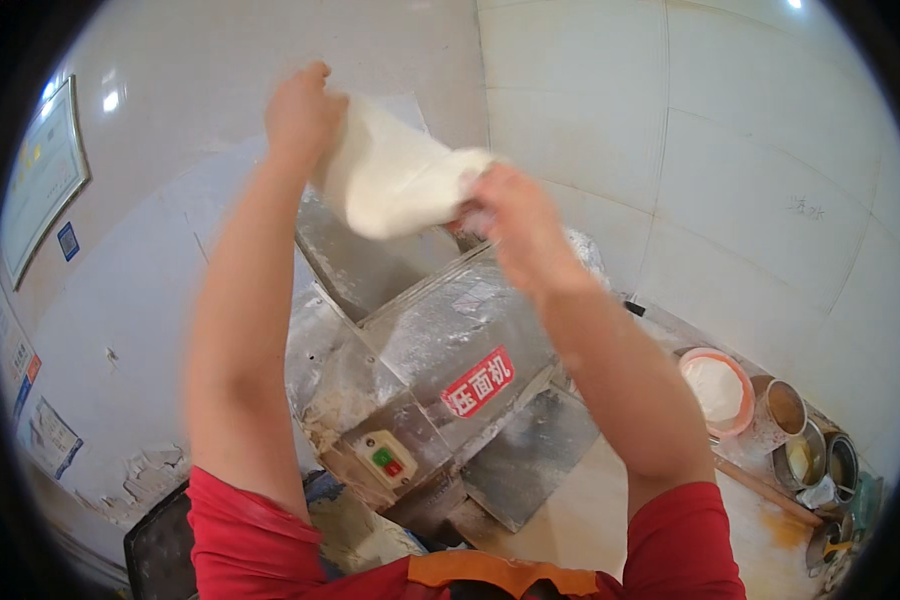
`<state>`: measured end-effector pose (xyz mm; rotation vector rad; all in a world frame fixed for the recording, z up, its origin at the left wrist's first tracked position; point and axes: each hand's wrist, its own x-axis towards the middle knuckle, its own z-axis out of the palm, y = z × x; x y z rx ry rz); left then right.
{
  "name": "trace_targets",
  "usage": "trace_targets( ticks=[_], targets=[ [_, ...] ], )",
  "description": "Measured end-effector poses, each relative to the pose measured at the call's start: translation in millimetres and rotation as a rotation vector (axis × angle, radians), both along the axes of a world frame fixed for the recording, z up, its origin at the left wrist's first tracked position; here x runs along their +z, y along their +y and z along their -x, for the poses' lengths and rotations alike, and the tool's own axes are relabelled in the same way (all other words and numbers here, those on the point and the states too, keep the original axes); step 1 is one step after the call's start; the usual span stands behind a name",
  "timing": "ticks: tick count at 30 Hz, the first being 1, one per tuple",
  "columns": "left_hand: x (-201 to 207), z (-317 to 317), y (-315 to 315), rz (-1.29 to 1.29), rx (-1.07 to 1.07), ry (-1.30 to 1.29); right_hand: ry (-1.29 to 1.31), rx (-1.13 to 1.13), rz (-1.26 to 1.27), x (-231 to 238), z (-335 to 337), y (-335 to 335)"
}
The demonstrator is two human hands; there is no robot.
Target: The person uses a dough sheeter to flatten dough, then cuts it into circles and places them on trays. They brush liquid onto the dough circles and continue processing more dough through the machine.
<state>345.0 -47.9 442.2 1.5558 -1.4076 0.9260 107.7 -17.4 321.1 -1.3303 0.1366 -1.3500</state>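
A pale, thick sheet of dough (395,178) hangs between my two raised hands, above a metal dough-rolling machine (440,330) dusted with flour. My left hand (305,115) is closed on the dough's upper left edge, fingers curled. My right hand (518,215), a little blurred, grips its right end, where the dough folds over. Below the dough, the machine's sloping metal feed plate (370,255) shows in part. On the machine's front are a red label (477,382) and a switch box (385,460) with a green and a red button. The dough partly hides the machine's top.
At the right, on a worktop (550,500), stand a pink-rimmed bowl of white powder (715,392) and several pots and containers (800,455). A long wooden rod (770,490) lies before them. Walls close in behind and at left, with a framed sheet (50,180). A black-edged object (160,545) sits lower left.
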Motion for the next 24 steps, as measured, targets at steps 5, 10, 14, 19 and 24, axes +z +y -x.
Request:
trace_targets(
  ticks=[5,10,14,19,24],
  targets=[
    [-115,-71,-69,-0.665,-0.191,-0.118,0.544,-0.251,0.503,-98,-40,61],
    [-222,-33,-59,-1.113,-0.106,-0.609,0.755,-0.259,1.075,-185,-23,124],
    [-258,-46,-88,-0.993,-0.219,-0.885,0.853,-0.205,1.073,-213,-21,136],
    [-243,-42,-88,-1.024,-0.271,-0.68,0.846,-0.295,1.033,-220,-27,139],
    [-201,-39,-71,-0.965,-0.061,-0.498,0.848,-0.3,0.97,-211,-25,139]
  ],
)
